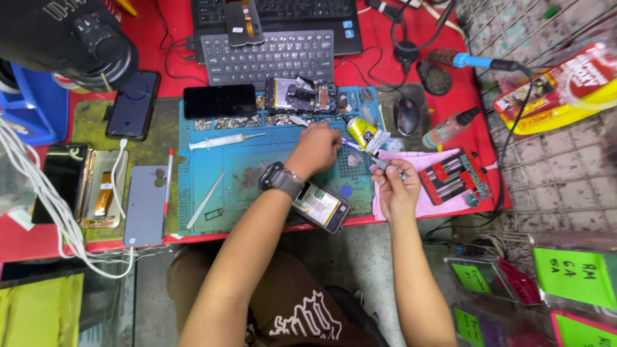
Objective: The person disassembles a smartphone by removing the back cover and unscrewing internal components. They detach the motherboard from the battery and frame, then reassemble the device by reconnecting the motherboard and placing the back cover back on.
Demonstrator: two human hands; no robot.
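My left hand (315, 149), with a black watch on the wrist, reaches over the blue work mat (257, 167). Its fingers are closed on a thin bluish tool (352, 145) whose tip points toward my right hand. My right hand (396, 187) pinches a small metal part (385, 165) above a pink cloth (427, 196). An opened phone (324, 207) with its battery showing lies under my left wrist at the mat's front edge. A yellow glue tube (361, 132) lies just beyond the tool.
On the mat are a disassembled phone (302, 96), a black phone (219, 101), a syringe (225, 140) and tweezers (205, 199). A red clamp fixture (459, 177), mouse (407, 115), bottle (450, 128) and keyboard (267, 59) stand around. More phones (144, 205) lie left, under a microscope (71, 38).
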